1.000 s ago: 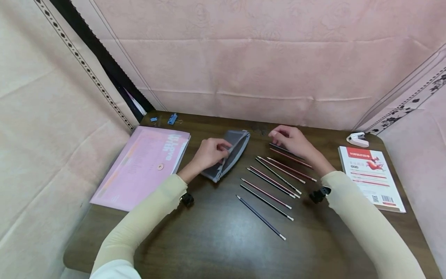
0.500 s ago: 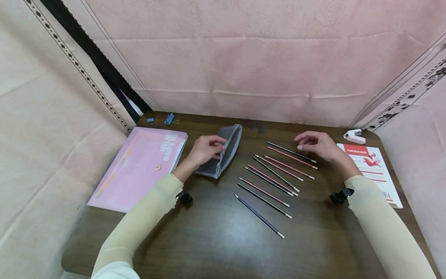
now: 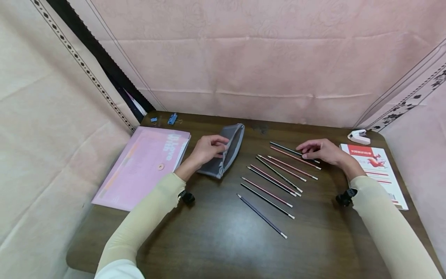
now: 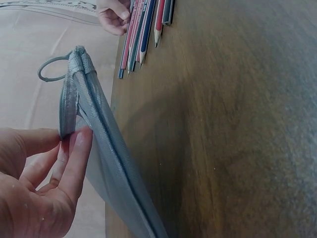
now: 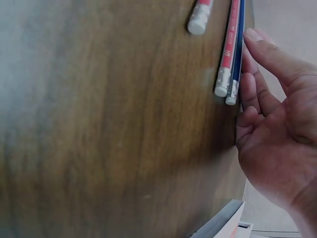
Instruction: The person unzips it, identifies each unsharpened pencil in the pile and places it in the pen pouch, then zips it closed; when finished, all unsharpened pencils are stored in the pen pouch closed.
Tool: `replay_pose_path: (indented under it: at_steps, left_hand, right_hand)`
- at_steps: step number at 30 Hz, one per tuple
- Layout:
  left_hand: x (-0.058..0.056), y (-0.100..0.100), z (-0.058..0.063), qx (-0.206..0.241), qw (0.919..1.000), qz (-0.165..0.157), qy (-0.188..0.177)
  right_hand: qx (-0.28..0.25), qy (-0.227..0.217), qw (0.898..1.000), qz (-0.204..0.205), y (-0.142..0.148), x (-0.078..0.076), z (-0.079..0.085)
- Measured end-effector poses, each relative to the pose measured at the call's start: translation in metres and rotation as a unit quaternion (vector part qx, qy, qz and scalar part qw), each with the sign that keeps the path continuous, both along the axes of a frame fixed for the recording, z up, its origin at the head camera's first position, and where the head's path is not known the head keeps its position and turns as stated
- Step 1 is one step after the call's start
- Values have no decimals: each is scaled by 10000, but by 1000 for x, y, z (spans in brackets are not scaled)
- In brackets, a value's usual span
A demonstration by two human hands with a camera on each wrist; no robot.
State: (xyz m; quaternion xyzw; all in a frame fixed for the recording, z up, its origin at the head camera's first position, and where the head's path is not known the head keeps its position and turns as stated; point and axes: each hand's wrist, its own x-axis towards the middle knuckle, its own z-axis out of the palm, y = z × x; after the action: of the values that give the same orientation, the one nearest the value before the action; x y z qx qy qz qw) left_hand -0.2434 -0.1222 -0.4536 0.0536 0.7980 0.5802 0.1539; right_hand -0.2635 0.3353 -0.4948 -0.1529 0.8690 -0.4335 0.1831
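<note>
In the head view a grey zip pencil pouch (image 3: 234, 149) stands with its mouth gaping. My left hand (image 3: 209, 149) holds the pouch's near rim, thumb and fingers pinching the zip edge in the left wrist view. Several pencils (image 3: 266, 216), dark and red with white erasers, lie slanted on the table to the right of the pouch. My right hand (image 3: 322, 151) is at the eraser end of the farthest dark pencil (image 5: 235, 82). Its thumb lies beside that pencil, with the fingers loosely bent; no grip on it shows. A red pencil (image 5: 228, 54) lies close alongside.
A pink document folder (image 3: 143, 166) lies at the left, with blue binder clips (image 3: 172, 118) behind it. At the right are a white book (image 3: 378, 174) with a red band and a small white stapler (image 3: 359, 136). Pink cloth (image 3: 244, 66) hangs behind the brown table (image 3: 216, 240).
My right hand has moved right, from the tip end of the farthest dark pencil to its eraser end. My left hand and the pouch have shifted slightly left, and the pouch stands more upright.
</note>
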Motion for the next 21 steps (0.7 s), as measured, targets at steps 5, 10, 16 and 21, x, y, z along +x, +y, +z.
replay_pose_path:
  at_steps: [5,10,16,21]
  left_hand:
    - [1,0,1,17,10000,-30,33]
    - [2,0,0,-18,10000,-26,-24]
    - [2,-2,-1,-37,10000,-10,-51]
    - [-1,-1,1,-34,9999,-24,-115]
  right_hand:
    - [5,77,10000,-55,-6,3,4]
    - [132,113,9998,-76,-14,7,12]
    - [859,570,9946,-84,-15,2,9]
    - [1603,791,9839,28,-16,2,10]
